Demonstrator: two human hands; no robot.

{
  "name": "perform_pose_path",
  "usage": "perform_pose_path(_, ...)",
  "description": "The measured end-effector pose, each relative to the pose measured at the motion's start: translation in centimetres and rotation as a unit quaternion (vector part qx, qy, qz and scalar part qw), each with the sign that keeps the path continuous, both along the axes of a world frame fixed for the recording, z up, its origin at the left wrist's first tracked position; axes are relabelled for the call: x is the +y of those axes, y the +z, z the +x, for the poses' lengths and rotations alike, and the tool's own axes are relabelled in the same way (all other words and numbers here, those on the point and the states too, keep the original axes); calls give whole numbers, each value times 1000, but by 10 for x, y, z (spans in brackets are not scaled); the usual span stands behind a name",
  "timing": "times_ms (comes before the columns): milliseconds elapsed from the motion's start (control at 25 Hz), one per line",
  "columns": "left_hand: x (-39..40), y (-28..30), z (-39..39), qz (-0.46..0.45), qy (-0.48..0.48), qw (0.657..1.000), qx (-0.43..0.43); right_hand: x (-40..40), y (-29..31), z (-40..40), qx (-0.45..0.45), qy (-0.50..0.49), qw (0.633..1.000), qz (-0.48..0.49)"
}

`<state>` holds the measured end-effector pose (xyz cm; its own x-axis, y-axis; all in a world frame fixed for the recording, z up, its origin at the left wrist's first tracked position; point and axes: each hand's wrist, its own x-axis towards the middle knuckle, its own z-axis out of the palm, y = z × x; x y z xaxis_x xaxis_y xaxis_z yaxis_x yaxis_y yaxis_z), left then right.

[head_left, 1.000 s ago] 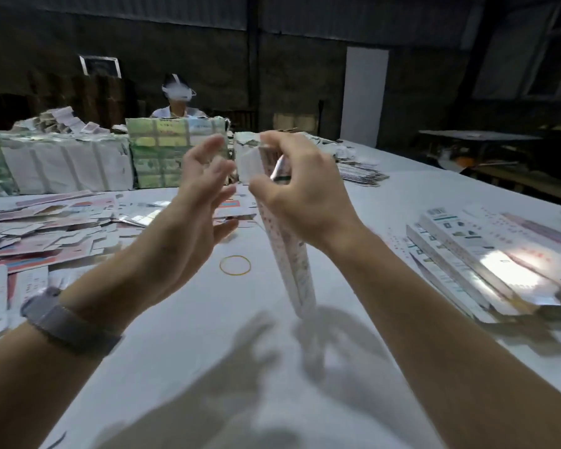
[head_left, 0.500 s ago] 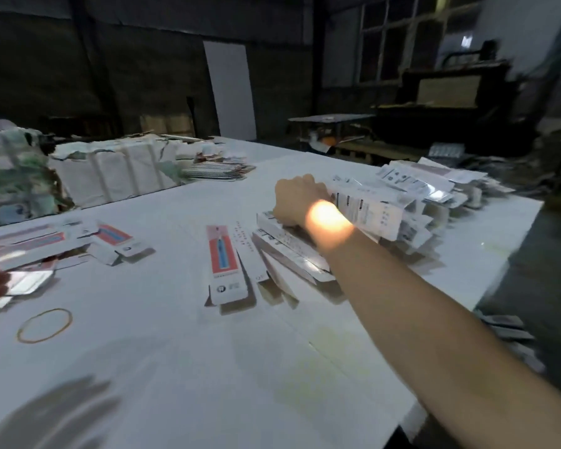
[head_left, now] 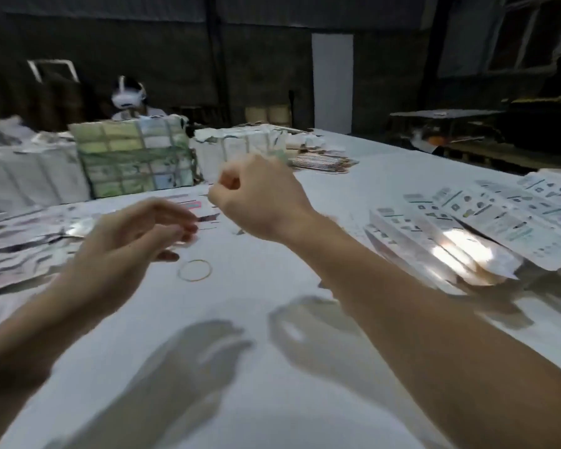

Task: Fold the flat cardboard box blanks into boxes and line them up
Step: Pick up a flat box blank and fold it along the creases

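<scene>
While blanks wait: scattered flat printed cardboard blanks point(head_left: 30, 241) spread left on white counter point(head_left: 272, 367), long sides roughly left-right.
Left hand point(head_left: 127, 241): nearer; fingers loosely spread, holding nothing.
Right hand point(head_left: 256, 199): fist curled, contents untellable.
Finished row point(head_left: 467, 228): right.

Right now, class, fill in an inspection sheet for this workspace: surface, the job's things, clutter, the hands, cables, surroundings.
Surface: white table, with shadows of the hands on it.
Job's things: folded boxes lined up at the right; flat blanks spread at the left.
Clutter: rubber band lying loose between the hands; wrapped bundles along the far edge.
Hands: left hand raised, fingers loosely curled, nothing in it; right hand raised, fingers curled, too blurred to tell whether the grip holds anything.
Cables: nothing seen.
Surroundings: dim hall, a second person in a headset behind the bundles, a white panel against the dark wall.
</scene>
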<state>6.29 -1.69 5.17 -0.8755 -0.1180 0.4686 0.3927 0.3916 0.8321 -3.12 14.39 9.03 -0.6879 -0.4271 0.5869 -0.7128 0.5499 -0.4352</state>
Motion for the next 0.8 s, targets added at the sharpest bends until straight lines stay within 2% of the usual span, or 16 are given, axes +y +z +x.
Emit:
perform_pose_path(120, -28, 7, -3, -57, 57, 996, -33, -55, -10, 24, -23, 42, 999, -25)
perform_pose_path(200, -77, 4, -6, -115, 122, 979, -114, -86, -15, 33, -44, 59, 997, -16)
perform_pose_path(240, -102, -1, -3, -170, 166, 955, -179, -99, -18, 37, -52, 66, 997, -3)
perform_pose_path(320, -146, -17, 6, -303, 251, 863, -317, -122, -24, 42, -59, 82, 995, 12)
perform_pose_path(400, -161, -29, 13, -390, 266, 772, -425, -135, -30, 45, -63, 93, 994, 11)
perform_pose_path(440, -166, -33, 12, -411, 258, 749, -452, -141, -34, 46, -61, 95, 993, 16)
perform_pose_path(560, -167, -34, 9, -430, 258, 723, -475, -147, -42, 46, -55, 103, 993, 28)
perform_pose_path(800, -165, -36, 17, -462, 291, 701, -459, -141, -43, 38, -74, 96, 993, -3)
